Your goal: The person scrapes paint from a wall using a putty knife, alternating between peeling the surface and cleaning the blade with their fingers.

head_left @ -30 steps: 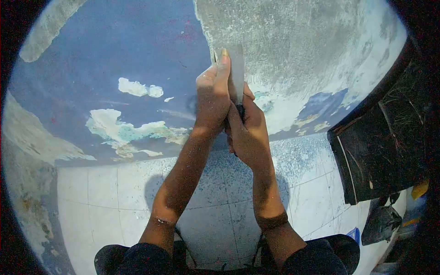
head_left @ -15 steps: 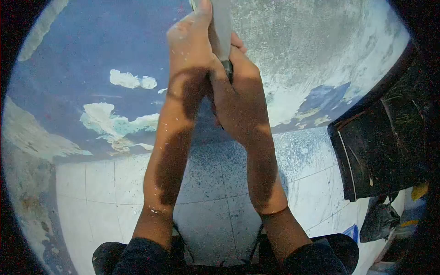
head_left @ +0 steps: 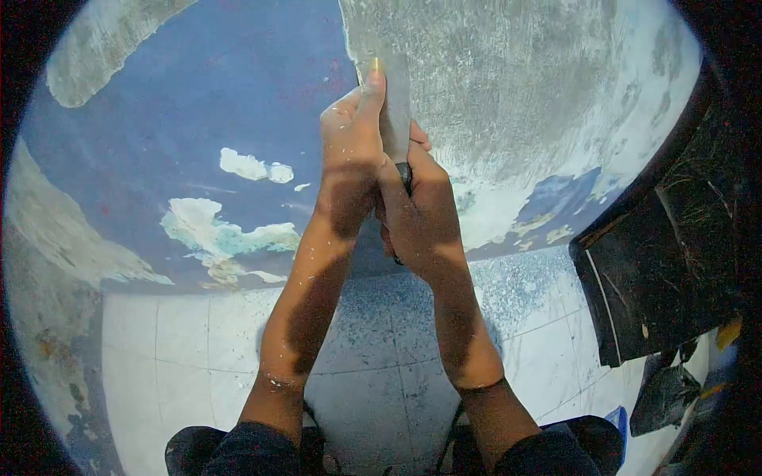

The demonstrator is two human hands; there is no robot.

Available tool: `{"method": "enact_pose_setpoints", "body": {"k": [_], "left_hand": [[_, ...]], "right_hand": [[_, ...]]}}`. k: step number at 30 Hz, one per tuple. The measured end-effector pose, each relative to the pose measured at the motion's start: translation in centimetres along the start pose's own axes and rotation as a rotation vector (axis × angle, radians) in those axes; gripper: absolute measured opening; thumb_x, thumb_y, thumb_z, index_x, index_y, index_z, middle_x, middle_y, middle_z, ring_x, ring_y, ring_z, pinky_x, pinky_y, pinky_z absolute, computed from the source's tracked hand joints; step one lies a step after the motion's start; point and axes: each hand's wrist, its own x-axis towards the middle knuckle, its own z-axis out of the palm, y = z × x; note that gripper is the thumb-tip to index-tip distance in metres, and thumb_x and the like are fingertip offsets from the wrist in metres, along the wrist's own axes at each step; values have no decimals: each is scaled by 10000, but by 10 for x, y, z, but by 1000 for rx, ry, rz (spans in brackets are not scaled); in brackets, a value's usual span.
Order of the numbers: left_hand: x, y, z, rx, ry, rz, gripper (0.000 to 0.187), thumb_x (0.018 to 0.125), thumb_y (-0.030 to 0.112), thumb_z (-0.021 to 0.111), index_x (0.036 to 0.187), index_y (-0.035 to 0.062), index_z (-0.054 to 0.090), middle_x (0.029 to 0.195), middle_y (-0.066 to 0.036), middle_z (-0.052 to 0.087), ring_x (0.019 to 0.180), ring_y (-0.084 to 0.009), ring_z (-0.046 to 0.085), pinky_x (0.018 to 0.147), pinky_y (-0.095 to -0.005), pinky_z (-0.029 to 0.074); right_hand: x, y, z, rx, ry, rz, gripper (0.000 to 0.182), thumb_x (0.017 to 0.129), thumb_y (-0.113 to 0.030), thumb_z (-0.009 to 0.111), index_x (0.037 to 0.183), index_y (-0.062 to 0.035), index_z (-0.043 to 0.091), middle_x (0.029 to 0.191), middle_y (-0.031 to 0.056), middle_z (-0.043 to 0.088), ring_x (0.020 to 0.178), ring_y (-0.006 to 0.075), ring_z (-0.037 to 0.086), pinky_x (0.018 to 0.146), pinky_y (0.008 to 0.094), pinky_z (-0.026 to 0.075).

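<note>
A scraper with a flat grey blade (head_left: 396, 119) and a black handle (head_left: 406, 176) points up against the wall. Wrapped round the handle is my right hand (head_left: 417, 194), its fingers mostly hidden behind. My left hand (head_left: 355, 131) grips the blade from the left, thumb extended along its face and fingers out of sight. Both hands are close together at the border between blue paint (head_left: 262, 71) and a bare grey stretch of wall (head_left: 492, 87). White flecks cling to my left hand and forearm.
Pale bare patches (head_left: 244, 165) break up the lower blue paint. Blue-grey chips (head_left: 516, 289) litter the white tiled floor (head_left: 182, 333). A dark, board-like object (head_left: 659, 270) stands at the right, with a black plastic bag (head_left: 665, 397) below it. My knees flank the bottom of the view.
Both hands and the scraper have slid down the wall together, keeping their grip. The camera view has tilted up slightly, showing more of the paint's upper edge.
</note>
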Motion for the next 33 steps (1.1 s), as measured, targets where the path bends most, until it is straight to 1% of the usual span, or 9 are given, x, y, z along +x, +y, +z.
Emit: {"method": "enact_pose_setpoints", "body": {"k": [2, 7, 10, 11, 13, 17, 22, 25, 33], "left_hand": [[3, 3, 2, 6, 13, -3, 483, 1034, 387, 464, 814, -20, 604, 638, -148, 646, 558, -191, 641, 505, -307, 509], [12, 21, -1, 50, 34, 46, 469, 1026, 378, 481, 839, -34, 604, 641, -159, 645, 563, -206, 646, 513, -320, 522], [26, 47, -6, 0, -29, 103, 449, 1019, 365, 498, 873, -46, 607, 684, -168, 655, 593, -215, 657, 529, -327, 533], [32, 54, -7, 57, -3, 110, 497, 1009, 412, 501, 849, -43, 620, 705, -159, 658, 616, -213, 659, 551, -328, 532], [36, 66, -8, 110, 20, 125, 546, 1000, 460, 504, 825, -40, 633, 725, -150, 662, 638, -211, 662, 573, -328, 532], [27, 62, -20, -24, -116, 100, 465, 1007, 402, 518, 902, -41, 613, 741, -153, 664, 637, -201, 666, 570, -318, 549], [22, 40, -27, 0, -185, 25, 460, 1001, 428, 534, 961, -25, 605, 751, -132, 666, 650, -182, 671, 590, -295, 559], [31, 49, -18, 66, -235, 88, 442, 997, 408, 552, 988, -31, 597, 757, -139, 669, 651, -189, 675, 587, -293, 563], [43, 53, -8, -51, -203, 98, 422, 1001, 378, 554, 997, -42, 593, 787, -162, 682, 669, -217, 686, 602, -320, 573]], "right_hand": [[4, -4, 1, -4, -10, -9, 312, 1025, -256, 486, 1178, 13, 531, 569, -5, 499, 413, 74, 475, 376, 257, 385], [17, -18, 11, -53, 56, -7, 324, 974, -205, 495, 1140, 65, 562, 971, 334, 637, 966, 488, 634, 820, 484, 505], [33, -47, 15, 26, 18, -52, 308, 966, -184, 508, 1130, 73, 554, 1000, 341, 631, 1002, 497, 613, 832, 489, 500], [39, -48, 18, 27, 16, -63, 308, 966, -184, 508, 1130, 73, 554, 1000, 341, 631, 1002, 497, 613, 832, 489, 500], [50, -47, 23, 58, 20, -254, 227, 1014, -205, 493, 1001, 11, 563, 538, -21, 458, 391, 79, 451, 369, 251, 363], [42, -45, 30, 110, 42, -317, 217, 1012, -212, 503, 962, -6, 549, 515, -24, 430, 371, 81, 427, 358, 249, 352], [14, -49, 15, 214, -102, 160, 309, 1004, -299, 505, 1050, 4, 541, 602, 66, 547, 495, 194, 590, 459, 337, 462], [19, -49, 20, 307, -4, 7, 297, 1023, -304, 468, 1094, -23, 530, 507, -30, 387, 345, 93, 392, 328, 256, 346], [33, -62, 1, 238, -70, 40, 239, 1007, -264, 490, 947, -33, 511, 529, -12, 441, 373, 96, 415, 357, 281, 355]]}}
